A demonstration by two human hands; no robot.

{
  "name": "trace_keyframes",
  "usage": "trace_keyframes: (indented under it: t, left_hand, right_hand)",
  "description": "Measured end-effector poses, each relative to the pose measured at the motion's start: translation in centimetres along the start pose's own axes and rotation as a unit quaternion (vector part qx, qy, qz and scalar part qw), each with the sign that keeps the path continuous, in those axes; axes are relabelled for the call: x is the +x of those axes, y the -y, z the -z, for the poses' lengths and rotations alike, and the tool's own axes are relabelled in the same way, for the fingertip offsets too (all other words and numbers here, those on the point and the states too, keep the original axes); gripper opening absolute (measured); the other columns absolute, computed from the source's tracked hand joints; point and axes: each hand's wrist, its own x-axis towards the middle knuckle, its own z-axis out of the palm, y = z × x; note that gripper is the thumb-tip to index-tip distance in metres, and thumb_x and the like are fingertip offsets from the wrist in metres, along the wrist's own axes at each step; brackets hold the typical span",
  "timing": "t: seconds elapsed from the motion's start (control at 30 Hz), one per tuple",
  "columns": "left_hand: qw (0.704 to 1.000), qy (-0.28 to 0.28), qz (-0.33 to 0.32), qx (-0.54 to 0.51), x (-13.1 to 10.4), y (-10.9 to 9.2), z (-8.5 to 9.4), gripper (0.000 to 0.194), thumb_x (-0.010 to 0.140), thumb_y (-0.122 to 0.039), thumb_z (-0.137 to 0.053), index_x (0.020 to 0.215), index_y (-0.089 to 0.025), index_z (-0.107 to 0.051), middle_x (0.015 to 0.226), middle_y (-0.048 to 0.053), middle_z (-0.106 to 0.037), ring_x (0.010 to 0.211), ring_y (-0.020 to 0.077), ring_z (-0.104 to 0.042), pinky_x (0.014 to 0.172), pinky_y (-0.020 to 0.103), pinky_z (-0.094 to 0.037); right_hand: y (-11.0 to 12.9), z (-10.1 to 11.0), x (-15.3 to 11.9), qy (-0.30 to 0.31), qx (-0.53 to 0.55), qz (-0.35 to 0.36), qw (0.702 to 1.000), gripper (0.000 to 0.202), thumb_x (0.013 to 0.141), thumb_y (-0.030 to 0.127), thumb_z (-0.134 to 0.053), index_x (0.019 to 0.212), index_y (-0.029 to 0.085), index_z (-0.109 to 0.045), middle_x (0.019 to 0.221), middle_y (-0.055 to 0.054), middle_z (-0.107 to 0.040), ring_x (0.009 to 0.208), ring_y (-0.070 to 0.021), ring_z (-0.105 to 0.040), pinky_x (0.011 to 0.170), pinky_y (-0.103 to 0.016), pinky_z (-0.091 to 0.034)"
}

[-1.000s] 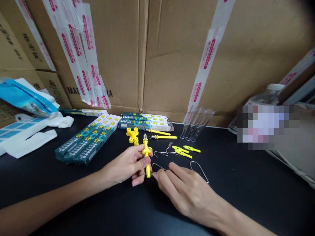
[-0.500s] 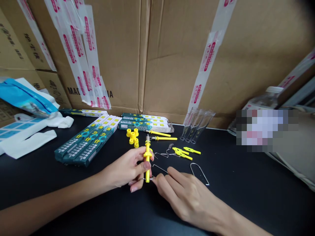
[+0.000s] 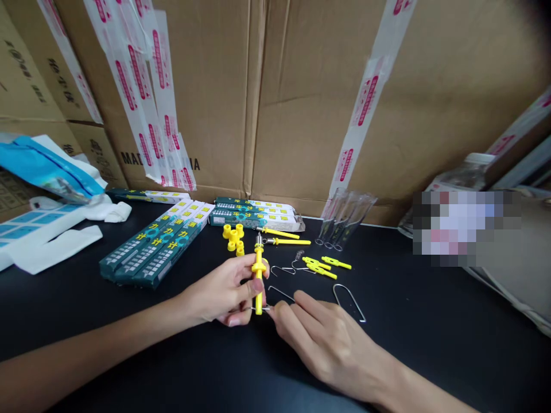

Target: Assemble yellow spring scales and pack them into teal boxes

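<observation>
My left hand (image 3: 224, 292) pinches a yellow plastic spring-scale rod (image 3: 259, 295), held upright with a metal piece and a yellow collar at its top. At the rod's lower end, a thin metal wire (image 3: 266, 308) shows on both sides of it. My right hand (image 3: 331, 344) is closed on that wire at the right, its fingertips largely hidden. Another stretch of wire (image 3: 280, 293) runs to the right hand's knuckles; whether it joins the held wire I cannot tell. A bent wire loop (image 3: 349, 301) lies right of the right hand.
Beyond my hands lie yellow caps (image 3: 233, 236), yellow rods with springs (image 3: 288, 242), wire hooks (image 3: 284, 269) and short yellow pieces (image 3: 336, 263). Green-and-white boxes (image 3: 150, 246) lie left, clear tubes (image 3: 344, 221) stand behind, and a bottle (image 3: 465, 172) is at right. Cardboard (image 3: 297, 132) walls the back.
The rod's lower end and the wire sit slightly higher in view. My left hand's lower fingers have curled in a little. The whole scene has shifted slightly with the camera.
</observation>
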Motion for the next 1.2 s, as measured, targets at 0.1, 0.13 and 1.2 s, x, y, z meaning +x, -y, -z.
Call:
trace_keyframes:
  t: [0.1, 0.13, 1.2]
  left_hand:
    - [1.0, 0.005, -0.007, -0.002, 0.0, 0.3, -0.1, 0.052, 0.075, -0.062, -0.071, 0.091, -0.02, -0.043, 0.07, -0.006, -0.056, 0.028, -0.0014, -0.035, 0.025, 0.011, -0.021]
    - [1.0, 0.006, -0.011, -0.005, 0.0, 0.3, -0.2, 0.052, 0.076, -0.061, -0.071, 0.091, -0.02, -0.043, 0.069, -0.007, -0.055, 0.028, -0.0012, -0.035, 0.025, 0.012, -0.021]
    - [0.999, -0.033, -0.026, -0.024, 0.0, 0.3, -0.6, 0.054, 0.074, -0.06, -0.073, 0.095, -0.019, -0.044, 0.066, -0.008, -0.051, 0.035, -0.0014, -0.028, 0.033, 0.014, -0.018]
  right_hand:
    - [-0.5, 0.0, -0.2, 0.02, 0.017, 0.001, 1.0, 0.034, 0.098, 0.008, -0.044, 0.068, 0.014, -0.058, 0.059, -0.001, -0.05, 0.054, -0.0147, -0.041, 0.043, -0.032, -0.026]
    - [-0.6, 0.0, -0.2, 0.027, 0.026, -0.003, 0.999, 0.034, 0.099, 0.01, -0.043, 0.069, 0.014, -0.058, 0.06, -0.001, -0.051, 0.055, -0.0147, -0.042, 0.043, -0.031, -0.027]
    - [-0.5, -0.1, -0.1, 0.052, -0.043, 0.022, 0.998, 0.014, 0.091, 0.005, -0.053, 0.082, 0.014, -0.06, 0.068, -0.003, -0.053, 0.064, -0.02, -0.051, 0.045, -0.033, -0.034]
